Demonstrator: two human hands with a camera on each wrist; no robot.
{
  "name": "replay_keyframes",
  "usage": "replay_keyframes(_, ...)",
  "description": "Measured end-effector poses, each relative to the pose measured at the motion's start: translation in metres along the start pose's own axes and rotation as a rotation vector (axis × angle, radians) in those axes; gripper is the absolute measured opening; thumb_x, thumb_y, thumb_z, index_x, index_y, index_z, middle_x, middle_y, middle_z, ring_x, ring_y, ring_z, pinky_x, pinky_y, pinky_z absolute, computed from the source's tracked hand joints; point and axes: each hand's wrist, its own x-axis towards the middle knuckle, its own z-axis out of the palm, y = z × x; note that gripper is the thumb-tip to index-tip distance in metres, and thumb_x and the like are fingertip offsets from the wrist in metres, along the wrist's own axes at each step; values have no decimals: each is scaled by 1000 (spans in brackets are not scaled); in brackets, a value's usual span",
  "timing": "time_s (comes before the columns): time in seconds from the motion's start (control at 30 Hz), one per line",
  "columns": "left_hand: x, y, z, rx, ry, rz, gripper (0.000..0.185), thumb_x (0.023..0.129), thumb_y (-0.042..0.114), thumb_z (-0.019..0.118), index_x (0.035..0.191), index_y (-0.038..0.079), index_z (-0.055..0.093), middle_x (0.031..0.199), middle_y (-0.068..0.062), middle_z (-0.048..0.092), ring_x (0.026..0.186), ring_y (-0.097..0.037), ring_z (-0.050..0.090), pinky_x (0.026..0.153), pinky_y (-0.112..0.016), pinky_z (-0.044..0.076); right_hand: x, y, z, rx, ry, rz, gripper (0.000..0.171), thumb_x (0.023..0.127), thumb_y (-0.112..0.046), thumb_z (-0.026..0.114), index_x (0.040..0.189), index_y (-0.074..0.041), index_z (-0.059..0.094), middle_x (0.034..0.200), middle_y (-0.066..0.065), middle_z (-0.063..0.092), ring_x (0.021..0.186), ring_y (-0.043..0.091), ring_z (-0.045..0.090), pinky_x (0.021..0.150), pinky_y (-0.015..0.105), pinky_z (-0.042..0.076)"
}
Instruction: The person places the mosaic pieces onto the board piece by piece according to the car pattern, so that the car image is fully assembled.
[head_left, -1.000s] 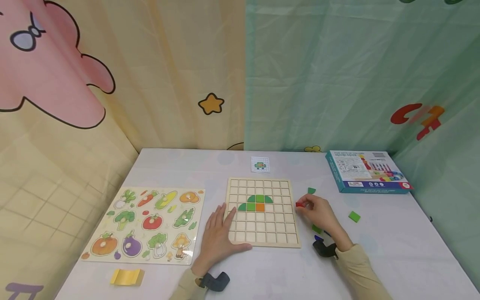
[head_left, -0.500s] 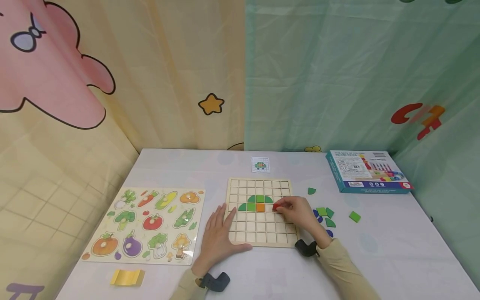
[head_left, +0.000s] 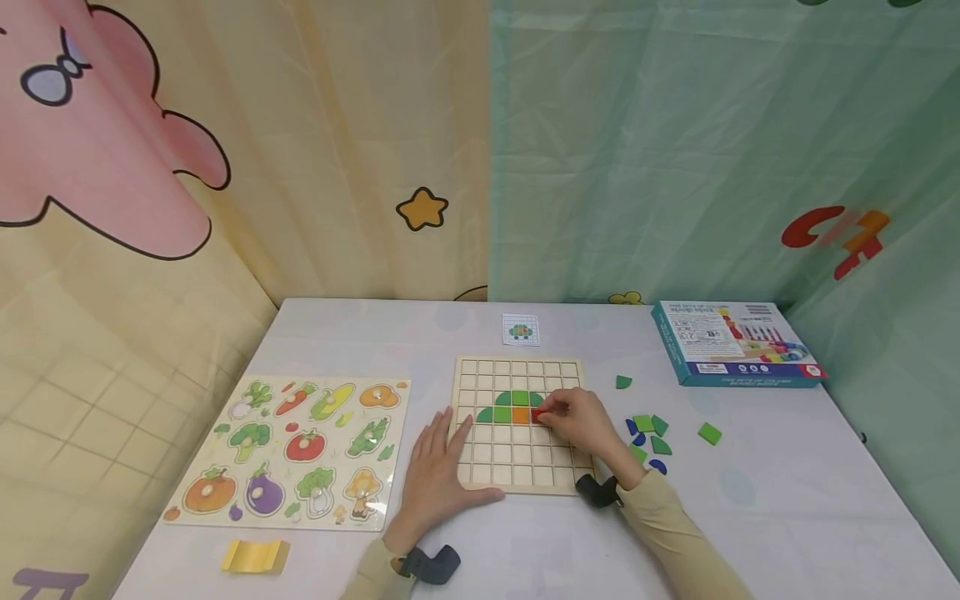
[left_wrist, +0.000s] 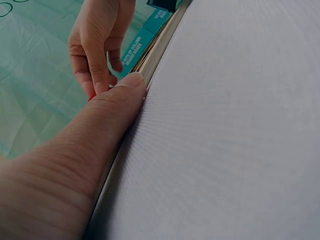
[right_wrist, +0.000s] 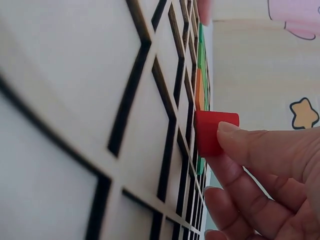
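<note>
My right hand (head_left: 581, 421) pinches a red square tile (right_wrist: 212, 132) between thumb and fingers. The tile is tilted at the wooden grid board (head_left: 517, 477), right beside the orange square tile (head_left: 520, 415). Green tiles (head_left: 502, 414), squares and rounded quarter pieces, lie in neighbouring cells to the left and above. My left hand (head_left: 442, 479) rests with spread, straight fingers along the board's left side, the thumb at the near edge. In the left wrist view the left thumb (left_wrist: 107, 112) lies along that edge.
Loose green and blue pieces (head_left: 651, 442) lie right of the board. Behind it is a small pattern card (head_left: 521, 330). A boxed set (head_left: 738, 343) sits at the back right. On the left are a vegetable puzzle board (head_left: 292, 454) and a yellow block (head_left: 255, 557).
My right hand has moved left from beside the board with the red tile, to the cell right of the orange tile, uncovering the loose pieces. The left hand stays in place.
</note>
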Motion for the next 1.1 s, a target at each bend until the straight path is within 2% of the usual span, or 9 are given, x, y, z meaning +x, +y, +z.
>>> replay_keyframes(0.27,0,0,-1,2,4,3,116,60,83,61,150,17,30,155,-15,16,142,-30,10,113,-45,10,2,0,2,-29,-1,31,7,81,-10,75,76,-13,71,72,-6,63,67,13,52,64,30,46)
replay_keyframes(0.7,0,1,-2,-10,7,1,115,60,80,65,149,16,32,155,-15,17,142,-30,10,113,-44,10,3,-4,0,-238,17,-25,6,78,-14,78,73,-13,75,73,-5,60,74,16,49,67,33,42)
replay_keyframes(0.87,0,1,-2,-11,9,4,114,60,80,65,149,17,31,155,-15,17,142,-30,10,113,-44,10,2,-3,-1,-257,-2,-39,5,79,-14,78,75,-12,76,73,-5,60,74,16,48,66,32,42)
replay_keyframes(1.1,-1,0,-2,-13,26,15,115,59,80,65,149,16,32,155,-16,18,141,-31,12,113,-45,11,-8,4,-10,-218,-77,-73,9,82,-14,74,89,-10,78,72,-7,56,70,15,42,60,29,36)
